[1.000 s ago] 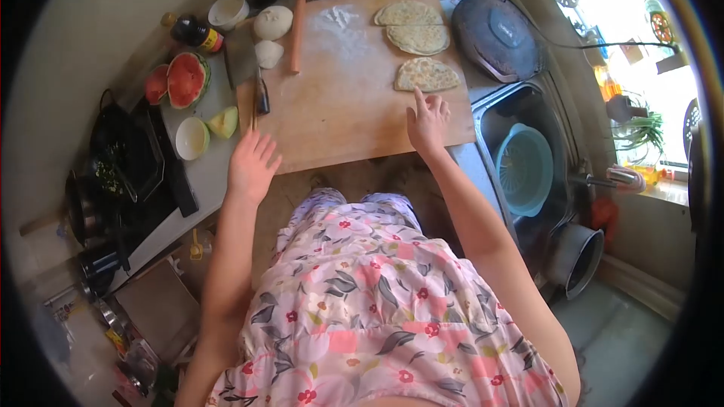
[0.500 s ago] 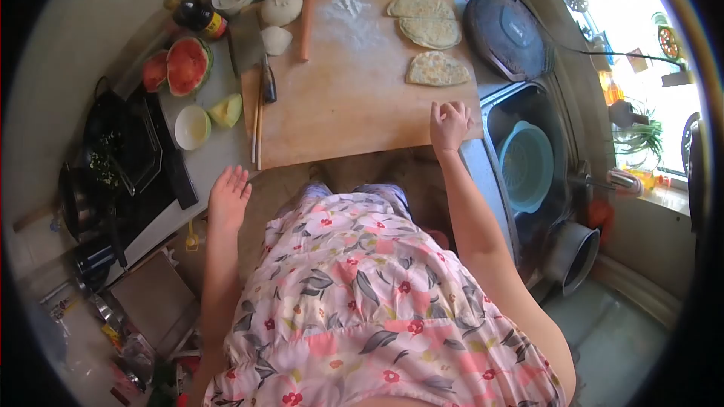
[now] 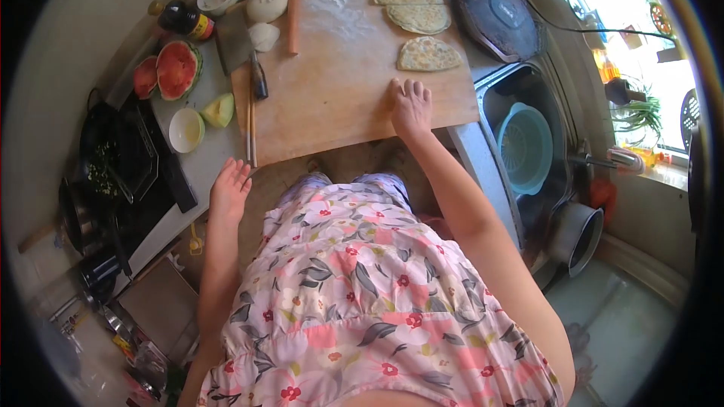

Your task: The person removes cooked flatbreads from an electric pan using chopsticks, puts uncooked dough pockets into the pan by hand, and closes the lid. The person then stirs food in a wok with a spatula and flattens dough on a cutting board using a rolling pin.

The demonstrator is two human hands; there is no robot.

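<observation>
My right hand (image 3: 412, 108) is over the near right part of the wooden board (image 3: 324, 109), palm down, its fingers bent but apart. Nothing shows in it. Just beyond its fingertips lies a half-round flatbread (image 3: 429, 54), with two more flatbreads (image 3: 413, 6) behind that one. Low at the board's near left corner, my left hand (image 3: 231, 192) hangs with loose, spread fingers and holds nothing. Closest to it are two chopsticks (image 3: 251, 132) along the board's left side. Above them rests a cleaver (image 3: 235, 41) with a dark handle.
Dough lumps (image 3: 267, 5), a rolling pin (image 3: 293, 19) and scattered flour (image 3: 337, 4) are on the board's far side. Watermelon (image 3: 178, 69), a bowl (image 3: 186, 130) and a stove stand left. On the right are a round electric pan (image 3: 496, 17) and a sink holding a blue basin (image 3: 526, 148).
My right hand has moved left from near the board's right edge, and its fingers have uncurled somewhat. My left hand has barely moved. The camera view has shifted slightly.
</observation>
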